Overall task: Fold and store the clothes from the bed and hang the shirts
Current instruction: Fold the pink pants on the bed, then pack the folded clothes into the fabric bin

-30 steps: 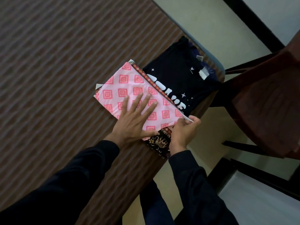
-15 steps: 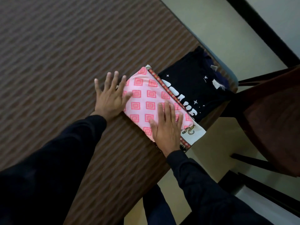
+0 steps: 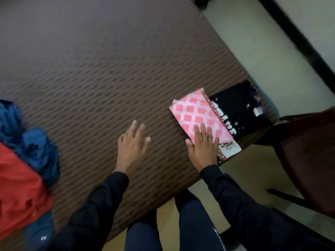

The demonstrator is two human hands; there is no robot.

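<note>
A folded pink cloth point(image 3: 194, 113) with a square pattern lies near the corner of the brown striped bed point(image 3: 108, 78). My right hand point(image 3: 204, 145) rests flat on its near end, fingers straight. Beside it, toward the bed's corner, sits a folded black T-shirt point(image 3: 239, 109) with white lettering. My left hand point(image 3: 131, 144) hovers open over the bare bedcover, well left of the pink cloth, holding nothing. At the far left lies a heap of unfolded clothes: a blue garment point(image 3: 30, 142) and a red one point(image 3: 20, 185).
A dark red wooden chair point(image 3: 308, 153) stands right of the bed's corner. Pale floor point(image 3: 262, 57) runs along the bed's right side, with a black skirting line point(image 3: 297, 42) beyond. My legs point(image 3: 192, 225) stand at the bed's near edge.
My left hand has left the pink cloth and moved left over the bedcover. The view has swung left, bringing the blue and red clothes into sight. My right hand stays on the cloth.
</note>
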